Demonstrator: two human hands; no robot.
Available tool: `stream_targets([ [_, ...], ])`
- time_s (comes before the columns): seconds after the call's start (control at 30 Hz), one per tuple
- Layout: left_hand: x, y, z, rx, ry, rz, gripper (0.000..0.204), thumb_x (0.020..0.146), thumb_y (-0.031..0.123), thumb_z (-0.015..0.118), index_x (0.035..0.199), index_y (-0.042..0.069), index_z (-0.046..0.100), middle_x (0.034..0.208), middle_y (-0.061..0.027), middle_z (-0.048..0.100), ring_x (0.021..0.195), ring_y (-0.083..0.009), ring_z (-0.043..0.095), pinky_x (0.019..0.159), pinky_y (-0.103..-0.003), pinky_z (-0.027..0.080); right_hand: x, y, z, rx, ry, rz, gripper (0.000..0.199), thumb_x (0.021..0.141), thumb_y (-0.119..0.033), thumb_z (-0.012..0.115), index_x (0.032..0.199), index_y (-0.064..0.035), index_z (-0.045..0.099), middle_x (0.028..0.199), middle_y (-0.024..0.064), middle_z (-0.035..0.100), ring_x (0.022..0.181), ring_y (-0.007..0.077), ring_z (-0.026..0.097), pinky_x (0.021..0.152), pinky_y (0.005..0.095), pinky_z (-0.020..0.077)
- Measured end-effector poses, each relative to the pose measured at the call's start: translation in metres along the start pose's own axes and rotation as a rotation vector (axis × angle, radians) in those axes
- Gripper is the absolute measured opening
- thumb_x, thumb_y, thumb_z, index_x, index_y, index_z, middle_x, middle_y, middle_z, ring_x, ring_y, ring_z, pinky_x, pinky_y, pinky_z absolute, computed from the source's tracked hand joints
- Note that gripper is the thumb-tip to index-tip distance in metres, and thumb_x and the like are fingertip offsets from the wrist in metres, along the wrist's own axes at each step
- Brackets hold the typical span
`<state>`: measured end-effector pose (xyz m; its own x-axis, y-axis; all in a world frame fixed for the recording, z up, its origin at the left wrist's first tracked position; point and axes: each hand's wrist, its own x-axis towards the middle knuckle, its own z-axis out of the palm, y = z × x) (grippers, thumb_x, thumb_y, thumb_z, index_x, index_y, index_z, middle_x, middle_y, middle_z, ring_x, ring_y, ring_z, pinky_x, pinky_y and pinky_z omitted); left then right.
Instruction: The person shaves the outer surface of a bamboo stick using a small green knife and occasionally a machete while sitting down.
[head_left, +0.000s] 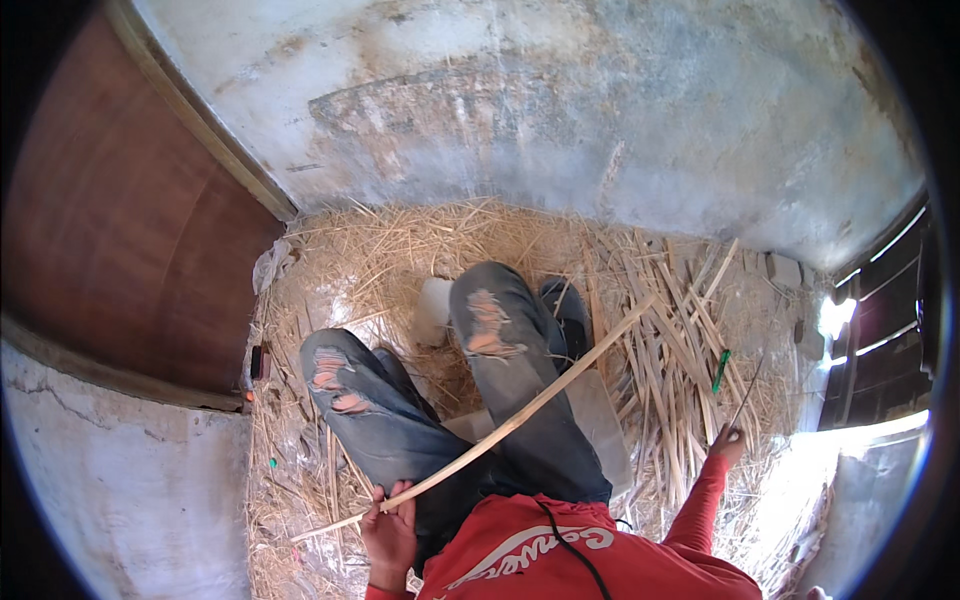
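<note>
My left hand (390,525) is closed around the lower part of a long, pale bamboo strip (520,418). The strip slants across my thighs, its far end rising to the right over a pile of similar strips. Out to the right, my right hand (731,446) grips a knife (745,398), whose thin, dark blade points away from me. The knife is apart from the held strip. Its handle is mostly hidden in my fingers.
Many loose bamboo strips (665,345) lie to my right, with a slim green object (721,370) on them. Straw and shavings (430,235) cover the floor. A worn wall (560,110) stands ahead, a brown door (140,220) at left, dark slats (880,330) at right.
</note>
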<state>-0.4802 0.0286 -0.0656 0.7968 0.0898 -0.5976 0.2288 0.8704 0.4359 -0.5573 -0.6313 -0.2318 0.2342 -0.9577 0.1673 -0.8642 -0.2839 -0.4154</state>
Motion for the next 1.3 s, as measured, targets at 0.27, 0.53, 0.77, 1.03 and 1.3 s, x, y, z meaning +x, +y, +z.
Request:
stream_targets([
  [0.27,-0.059,0.044,0.104,1.496,-0.183,-0.406,0.034,0.104,0.028,0.06,0.102,-0.003,0.072,0.095,-0.0124,0.077,0.088,-0.0228,0.075,0.071,-0.03,0.057,-0.055,0.042,0.061,-0.424,-0.093,0.241,0.039,0.082,-0.03,0.075,0.119,-0.016,0.068,0.121,0.0181,0.062,0.109,0.0398,0.062,0.092,0.0545,0.0506],
  [0.53,0.022,-0.074,0.183,1.957,-0.816,0.929,0.034,0.089,0.022,0.077,0.117,0.006,0.069,0.079,-0.0103,0.068,0.067,-0.0309,0.069,0.063,-0.036,0.056,0.101,-0.031,0.15,-0.124,-0.205,0.234,0.057,0.091,-0.054,0.063,0.13,-0.012,0.062,0.128,0.0241,0.063,0.123,0.0405,0.058,0.099,0.0546,0.047],
  [0.77,0.042,-0.071,0.151,1.993,-0.834,0.781,0.029,0.09,0.02,0.077,0.114,0.005,0.071,0.079,-0.0102,0.069,0.063,-0.0279,0.068,0.056,-0.037,0.053,0.125,-0.04,0.187,-0.11,-0.476,0.289,0.065,0.094,-0.051,0.061,0.14,-0.0059,0.053,0.133,0.0238,0.062,0.124,0.0384,0.059,0.103,0.0488,0.0463],
  [1.03,0.081,-0.054,0.203,1.639,-0.547,0.763,0.024,0.093,0.012,0.074,0.112,-0.002,0.073,0.078,-0.0117,0.07,0.063,-0.0128,0.064,0.057,-0.028,0.049,0.173,0.041,0.235,0.398,-0.305,0.172,0.05,0.101,-0.044,0.055,0.114,0.003,0.067,0.105,0.0264,0.071,0.095,0.0405,0.068,0.084,0.047,0.0533],
  [1.3,0.092,-0.063,0.232,1.662,-0.438,0.976,0.021,0.092,0.01,0.074,0.109,-0.003,0.074,0.073,-0.0108,0.066,0.06,-0.0143,0.06,0.056,-0.029,0.046,0.16,-0.022,0.21,-0.042,-0.419,0.226,0.064,0.093,-0.061,0.06,0.105,0.0005,0.073,0.098,0.0224,0.075,0.092,0.0423,0.072,0.079,0.0488,0.0573],
])
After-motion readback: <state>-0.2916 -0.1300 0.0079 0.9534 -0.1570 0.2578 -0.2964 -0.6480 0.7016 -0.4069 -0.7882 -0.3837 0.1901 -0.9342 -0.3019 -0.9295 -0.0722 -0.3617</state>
